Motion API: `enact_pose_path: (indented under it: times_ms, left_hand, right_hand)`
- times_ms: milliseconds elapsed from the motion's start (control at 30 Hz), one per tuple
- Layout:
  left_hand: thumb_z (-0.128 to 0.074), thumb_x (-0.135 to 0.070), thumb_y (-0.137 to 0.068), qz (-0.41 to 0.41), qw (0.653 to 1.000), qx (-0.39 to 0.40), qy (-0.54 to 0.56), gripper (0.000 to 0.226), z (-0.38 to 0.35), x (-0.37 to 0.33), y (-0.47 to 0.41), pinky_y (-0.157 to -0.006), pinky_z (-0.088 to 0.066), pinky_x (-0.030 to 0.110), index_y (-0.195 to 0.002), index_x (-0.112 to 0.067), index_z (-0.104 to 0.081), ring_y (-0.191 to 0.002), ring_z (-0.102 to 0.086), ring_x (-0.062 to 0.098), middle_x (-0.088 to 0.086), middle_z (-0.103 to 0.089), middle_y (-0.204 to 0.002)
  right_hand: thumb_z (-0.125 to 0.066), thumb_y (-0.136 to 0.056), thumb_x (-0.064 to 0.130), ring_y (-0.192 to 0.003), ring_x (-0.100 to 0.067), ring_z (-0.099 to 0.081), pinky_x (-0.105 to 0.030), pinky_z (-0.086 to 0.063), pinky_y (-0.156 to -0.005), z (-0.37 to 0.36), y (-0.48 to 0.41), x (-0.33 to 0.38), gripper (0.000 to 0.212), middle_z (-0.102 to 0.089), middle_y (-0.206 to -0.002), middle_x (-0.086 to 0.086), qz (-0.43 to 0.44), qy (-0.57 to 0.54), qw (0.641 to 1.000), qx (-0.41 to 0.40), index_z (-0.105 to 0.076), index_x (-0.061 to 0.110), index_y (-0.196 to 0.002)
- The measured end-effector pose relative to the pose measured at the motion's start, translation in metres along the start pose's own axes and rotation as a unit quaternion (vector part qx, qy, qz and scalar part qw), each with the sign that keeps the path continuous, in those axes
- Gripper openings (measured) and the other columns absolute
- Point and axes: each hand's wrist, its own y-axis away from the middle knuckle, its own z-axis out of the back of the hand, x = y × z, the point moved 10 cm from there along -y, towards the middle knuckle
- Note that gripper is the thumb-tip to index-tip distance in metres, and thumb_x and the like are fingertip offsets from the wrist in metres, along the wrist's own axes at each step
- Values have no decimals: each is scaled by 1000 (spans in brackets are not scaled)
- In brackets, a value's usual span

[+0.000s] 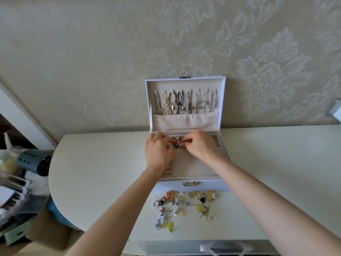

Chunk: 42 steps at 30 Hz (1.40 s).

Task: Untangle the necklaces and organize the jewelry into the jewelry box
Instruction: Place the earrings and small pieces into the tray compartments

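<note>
Over jewelry box (208, 184) rear compartments, my left hand (158, 152) and right hand (200, 145) together, both pinching pink-black piece (176, 144), loose jewelry (169, 195) nearer me on worktop (276, 163)

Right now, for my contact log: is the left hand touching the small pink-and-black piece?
Touching. Head view shows the left hand pinching the pink-and-black piece.

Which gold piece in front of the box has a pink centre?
The leftmost gold piece; the rightmost gold piece carries a white bead instead, and the gold hoops between them have no centre.
</note>
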Motion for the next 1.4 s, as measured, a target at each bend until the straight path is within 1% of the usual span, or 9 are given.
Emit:
enact_pose_path:
  times_ms: [167,300,400,533,700,833,1067,1233,1400]
  left_hand:
    - [-34,-17,-75,-6,1000,7,0,45,-1,-2,0,-79,-34,31,-90,-19,-77,-97,-48,26,2,-65,-96]
    - [-44,-10,-85,-2,1000,12,-28,38,-2,0,0,-81,-36,35,-107,-21,-72,-101,-47,29,6,-63,-104]
    - [-46,-2,-86,-25,996,48,-65,44,-12,-2,0,-86,-34,36,-121,-21,-64,-107,-44,32,8,-58,-113]
    - [-42,-1,-88,-44,991,84,-91,51,-20,-4,0,-89,-29,30,-129,-28,-57,-112,-38,27,5,-52,-119]
    - [-40,-1,-89,-54,990,87,-93,54,-23,-5,0,-86,-24,27,-130,-32,-55,-111,-37,25,4,-50,-119]
    - [-42,0,-88,-49,993,67,-80,52,-20,-4,-1,-85,-25,28,-130,-28,-57,-110,-38,27,6,-52,-117]
    - [-44,0,-88,-50,995,55,-71,48,-18,-4,-1,-84,-27,29,-127,-24,-60,-108,-40,28,7,-54,-114]
    - [-45,-1,-82,-33,997,24,-65,43,-11,-3,-1,-82,-33,35,-114,-17,-68,-102,-46,35,12,-58,-106]
    - [-48,-10,-88,-5,995,28,-91,34,-9,2,-2,-91,-31,34,-116,-14,-67,-109,-42,31,10,-54,-116]
  right_hand:
    - [-62,-87,28,-99,-20,-57,-27,-41,-74,-4,1,-1,17,-65,-102,2,0,2,1000,7,-74,29,-98]
    - [-62,-87,24,-93,-19,-59,-30,-46,-74,5,-3,-5,14,-63,-93,3,-16,-36,999,-29,-74,28,-94]
    - [-62,-88,24,-92,-19,-59,-34,-49,-78,8,-4,-6,12,-64,-95,2,-18,-46,998,-40,-74,26,-92]
    - [-59,-90,25,-94,-18,-59,-28,-45,-73,6,-2,-6,15,-65,-96,3,-18,-32,998,-45,-74,26,-95]
    - [-54,-93,22,-112,-19,-57,-28,-44,-78,8,0,-6,22,-66,-111,2,-17,0,999,-44,-72,28,-103]
    - [-53,-92,20,-102,-21,-61,-29,-48,-77,7,0,-3,24,-68,-109,2,-15,9,999,-44,-72,28,-104]
    - [-53,-92,21,-99,-19,-62,-29,-47,-77,11,0,-4,24,-68,-105,5,-17,7,998,-55,-73,28,-102]
    - [-54,-91,24,-98,-20,-62,-30,-49,-78,10,-1,-1,22,-69,-104,4,-15,0,998,-53,-74,29,-99]
    - [-55,-91,23,-97,-18,-63,-31,-50,-78,12,-3,-2,20,-70,-104,4,-18,-9,998,-63,-74,28,-97]
